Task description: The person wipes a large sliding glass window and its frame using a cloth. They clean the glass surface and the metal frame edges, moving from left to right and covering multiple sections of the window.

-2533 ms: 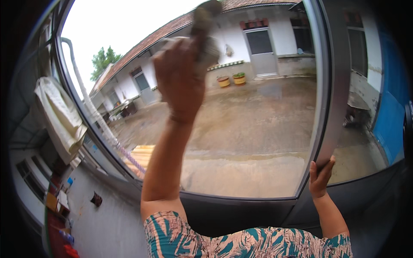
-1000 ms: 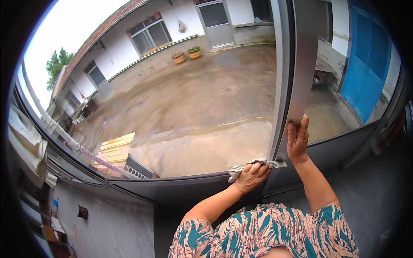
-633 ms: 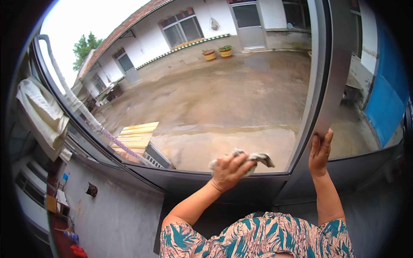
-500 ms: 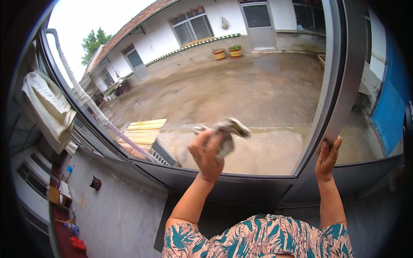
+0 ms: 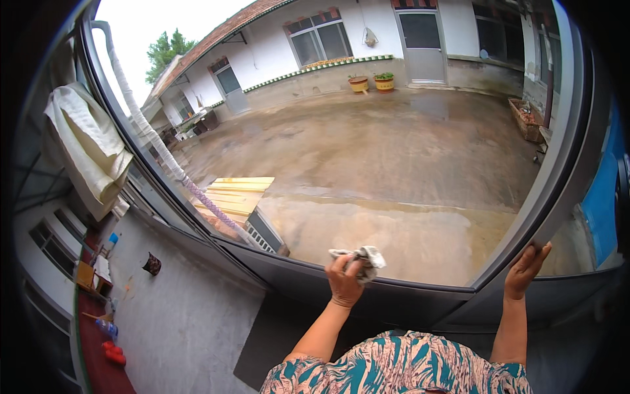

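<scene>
Grips a crumpled, pale cloth in the left hand at lower centre, before the windowpane, and plants the right hand, fingers extended, on the grey post, lower right!

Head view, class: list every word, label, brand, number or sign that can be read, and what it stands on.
None can be read.
Two round yellow plant pots outside: any marks are too small to read.
Crumpled grey-white cloth in the bare left hand: no lettering visible.
</scene>
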A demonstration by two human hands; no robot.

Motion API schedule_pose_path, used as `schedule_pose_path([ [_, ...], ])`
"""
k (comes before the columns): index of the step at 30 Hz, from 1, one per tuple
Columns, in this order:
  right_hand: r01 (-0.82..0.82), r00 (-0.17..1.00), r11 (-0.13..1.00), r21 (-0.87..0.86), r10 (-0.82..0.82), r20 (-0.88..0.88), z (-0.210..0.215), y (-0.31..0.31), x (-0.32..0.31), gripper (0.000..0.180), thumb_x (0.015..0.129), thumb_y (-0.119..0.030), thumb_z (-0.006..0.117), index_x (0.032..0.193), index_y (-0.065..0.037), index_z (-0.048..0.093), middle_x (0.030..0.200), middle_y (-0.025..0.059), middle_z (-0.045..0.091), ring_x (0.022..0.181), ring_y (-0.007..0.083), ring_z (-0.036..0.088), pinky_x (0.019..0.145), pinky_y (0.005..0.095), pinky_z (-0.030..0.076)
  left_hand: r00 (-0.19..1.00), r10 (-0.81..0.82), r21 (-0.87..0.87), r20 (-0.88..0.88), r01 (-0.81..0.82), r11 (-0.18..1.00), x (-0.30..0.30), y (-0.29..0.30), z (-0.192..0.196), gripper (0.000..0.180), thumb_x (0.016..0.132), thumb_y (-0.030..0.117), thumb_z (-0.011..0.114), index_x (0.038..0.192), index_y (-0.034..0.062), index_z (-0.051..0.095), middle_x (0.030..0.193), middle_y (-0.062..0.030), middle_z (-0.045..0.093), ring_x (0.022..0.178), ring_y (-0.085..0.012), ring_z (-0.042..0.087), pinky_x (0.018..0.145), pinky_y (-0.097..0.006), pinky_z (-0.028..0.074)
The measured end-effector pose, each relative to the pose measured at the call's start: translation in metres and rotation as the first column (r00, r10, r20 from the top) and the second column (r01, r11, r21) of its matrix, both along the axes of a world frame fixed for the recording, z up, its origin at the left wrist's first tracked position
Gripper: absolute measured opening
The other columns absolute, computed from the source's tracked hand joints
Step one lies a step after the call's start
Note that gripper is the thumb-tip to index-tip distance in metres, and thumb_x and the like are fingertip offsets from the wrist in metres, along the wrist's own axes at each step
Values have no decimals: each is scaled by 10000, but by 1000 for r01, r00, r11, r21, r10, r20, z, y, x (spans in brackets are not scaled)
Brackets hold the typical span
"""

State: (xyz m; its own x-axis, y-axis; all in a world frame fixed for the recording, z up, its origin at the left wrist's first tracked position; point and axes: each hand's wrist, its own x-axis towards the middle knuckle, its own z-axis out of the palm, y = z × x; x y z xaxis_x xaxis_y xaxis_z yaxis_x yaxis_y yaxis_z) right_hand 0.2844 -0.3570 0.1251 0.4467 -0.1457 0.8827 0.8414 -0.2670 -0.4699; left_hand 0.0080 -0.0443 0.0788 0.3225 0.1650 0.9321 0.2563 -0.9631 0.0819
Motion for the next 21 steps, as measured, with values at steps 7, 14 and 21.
schedule_pose_path([
  [7, 148, 985, 989, -4, -148, -91, -24, -13, 11, 498, 1080, -331, 356, 1355, 83, 379, 1255, 215, 505, 1112, 304, 499, 1011, 355, 365, 900, 285, -315, 331, -180, 932, -52, 111, -2, 489, 895, 93, 570, 1332, -38, 392, 1288, -241, 418, 1215, -401, 402, 1042, -508, 318],
  [14, 401, 915, 915, -33, -402, -19, -50, -17, 33, 547, 1084, -339, 313, 1429, 85, 338, 1507, 309, 324, 1404, 431, 317, 1177, 445, 225, 428, 760, -847, 489, 26, 530, -88, 231, -21, 462, 972, 202, 561, 1292, -113, 453, 1208, -265, 550, 1079, -388, 574, 940, -444, 457],
  [21, 590, 802, 793, -155, -552, 227, -63, -44, 47, 418, 1075, -218, 315, 1421, 7, 374, 1489, 314, 345, 1379, 474, 342, 1164, 491, 264, 451, 747, -863, 489, 123, 490, -73, 224, -7, 430, 956, 178, 587, 1258, -100, 459, 1195, -267, 550, 1070, -370, 583, 933, -432, 462],
])
